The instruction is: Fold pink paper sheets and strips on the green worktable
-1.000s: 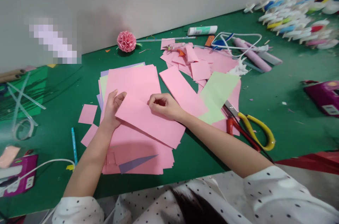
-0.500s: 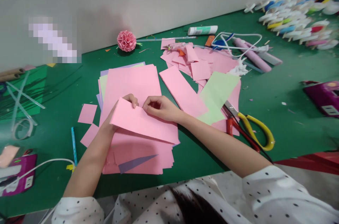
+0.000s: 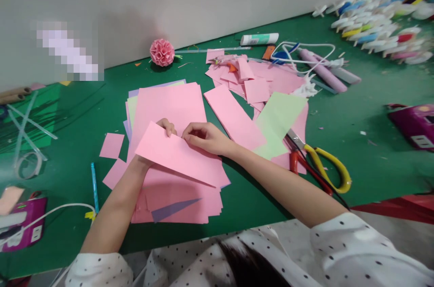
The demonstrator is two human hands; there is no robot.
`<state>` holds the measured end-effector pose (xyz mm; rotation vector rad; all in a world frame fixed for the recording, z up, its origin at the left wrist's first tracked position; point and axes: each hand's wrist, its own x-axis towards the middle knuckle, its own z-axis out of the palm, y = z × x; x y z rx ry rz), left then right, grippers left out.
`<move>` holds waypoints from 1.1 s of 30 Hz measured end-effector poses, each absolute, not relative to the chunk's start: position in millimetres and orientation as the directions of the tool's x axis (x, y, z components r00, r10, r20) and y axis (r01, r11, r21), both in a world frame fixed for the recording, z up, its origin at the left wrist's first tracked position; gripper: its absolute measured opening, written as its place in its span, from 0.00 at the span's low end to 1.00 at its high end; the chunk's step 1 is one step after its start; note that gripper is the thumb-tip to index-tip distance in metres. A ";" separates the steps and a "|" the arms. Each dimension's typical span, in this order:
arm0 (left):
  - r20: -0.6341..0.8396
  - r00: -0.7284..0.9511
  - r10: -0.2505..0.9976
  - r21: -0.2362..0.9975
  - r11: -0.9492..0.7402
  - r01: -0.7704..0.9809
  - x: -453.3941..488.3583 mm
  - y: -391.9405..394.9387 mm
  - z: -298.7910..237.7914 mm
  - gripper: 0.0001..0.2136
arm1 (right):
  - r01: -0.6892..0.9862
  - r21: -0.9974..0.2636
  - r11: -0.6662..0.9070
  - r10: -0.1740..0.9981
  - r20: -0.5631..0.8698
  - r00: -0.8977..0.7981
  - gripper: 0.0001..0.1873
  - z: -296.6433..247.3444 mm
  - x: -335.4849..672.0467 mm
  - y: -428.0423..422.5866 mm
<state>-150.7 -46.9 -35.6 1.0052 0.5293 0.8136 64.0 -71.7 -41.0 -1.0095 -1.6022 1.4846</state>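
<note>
A pink strip of paper (image 3: 179, 153), perhaps folded, is held tilted above a stack of pink paper sheets (image 3: 172, 101). My left hand (image 3: 167, 127) grips its far edge from behind, with most of the palm hidden by the paper. At the same edge, my right hand (image 3: 206, 137) pinches the paper between thumb and forefinger. Lilac and green sheets peek out under the stack. Just right of my right hand lies another long pink paper strip (image 3: 233, 115), resting partly on a green paper sheet (image 3: 281, 119).
Scissors (image 3: 317, 160) with yellow and red handles lie to the right. Pink scraps (image 3: 257, 79), a glue stick (image 3: 259, 39) and a pink paper ball (image 3: 162, 53) are farther back. A blue pen (image 3: 94, 187) and a tape roll (image 3: 29, 165) lie left.
The held paper strip has turned slightly, its left end shifting left and up. My left hand has moved a little left with it; my right hand has barely moved.
</note>
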 end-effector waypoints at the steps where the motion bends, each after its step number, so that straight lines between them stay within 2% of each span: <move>1: -0.027 0.602 0.798 0.907 0.273 -0.321 -149.1 -48.7 -35.4 0.23 | 0.079 -0.996 0.037 0.897 -0.002 -0.442 0.07 -40.6 64.2 -71.8; 4: -0.019 0.590 0.807 0.925 0.238 -0.295 -147.2 -50.9 -35.1 0.22 | 0.087 -0.995 0.039 0.896 -0.004 -0.445 0.05 -40.9 64.4 -72.1; 8: -0.033 0.596 0.802 0.878 0.308 -0.366 -149.0 -47.3 -35.5 0.21 | 0.114 -0.993 0.036 0.885 -0.021 -0.465 0.03 -43.0 64.4 -71.4; 14: 0.015 0.432 0.902 0.843 0.221 -0.490 -151.4 -40.7 -38.7 0.21 | 0.080 -0.997 0.014 0.897 -0.023 -0.441 0.05 -44.0 64.5 -69.9; 22: -0.001 0.429 0.903 0.898 0.190 -0.398 -146.6 -48.2 -36.4 0.19 | 0.132 -0.990 0.041 0.911 -0.017 -0.413 0.10 -42.7 63.2 -69.8; 28: -0.008 0.419 0.908 0.910 0.181 -0.372 -147.8 -47.6 -40.2 0.19 | 0.163 -0.985 0.060 0.906 -0.015 -0.422 0.08 -40.5 63.9 -69.7; 31: -0.010 0.414 0.910 0.942 0.147 -0.301 -150.4 -46.3 -43.4 0.17 | 0.130 -0.991 0.041 0.900 -0.020 -0.436 0.08 -40.9 63.8 -70.2; 33: -0.016 0.480 0.877 0.964 0.142 -0.226 -152.1 -46.5 -41.6 0.19 | 0.108 -0.994 0.028 0.905 -0.021 -0.424 0.07 -41.8 63.2 -70.8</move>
